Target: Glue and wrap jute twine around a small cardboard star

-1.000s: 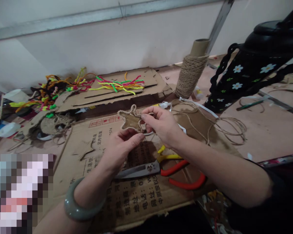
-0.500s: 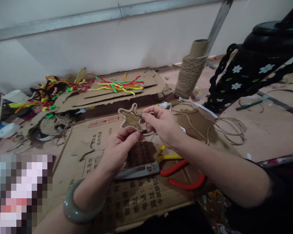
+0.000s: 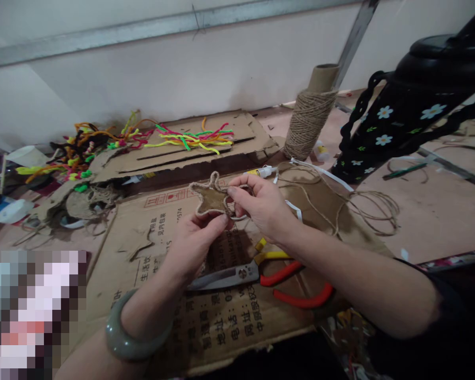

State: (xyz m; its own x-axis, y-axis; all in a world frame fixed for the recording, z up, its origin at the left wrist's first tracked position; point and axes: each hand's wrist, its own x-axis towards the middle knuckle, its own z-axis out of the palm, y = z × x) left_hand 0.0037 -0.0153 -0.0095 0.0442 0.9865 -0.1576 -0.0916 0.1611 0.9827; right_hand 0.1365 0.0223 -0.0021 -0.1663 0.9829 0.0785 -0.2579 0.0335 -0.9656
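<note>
A star-shaped piece of cardboard edged with jute twine is held up between both hands above a printed cardboard sheet. My left hand pinches its lower edge between thumb and fingers. With thumb and fingertips together, my right hand grips the star's right side, where the twine runs; the exact hold is partly hidden by the fingers. Beneath the hands lie scissors with red and yellow handles, blades pointing left. A small white-tipped glue tube rests just behind my right hand.
A cone of jute twine stands at the back, its loose strand coiled at right. Beside it leans a black flowered bottle. Colourful pipe cleaners lie on cardboard behind, with tangled scraps at left.
The star has shifted slightly left and tilted in my fingers. Both hands keep their pinch and have barely moved; the glue tube shows a little more.
</note>
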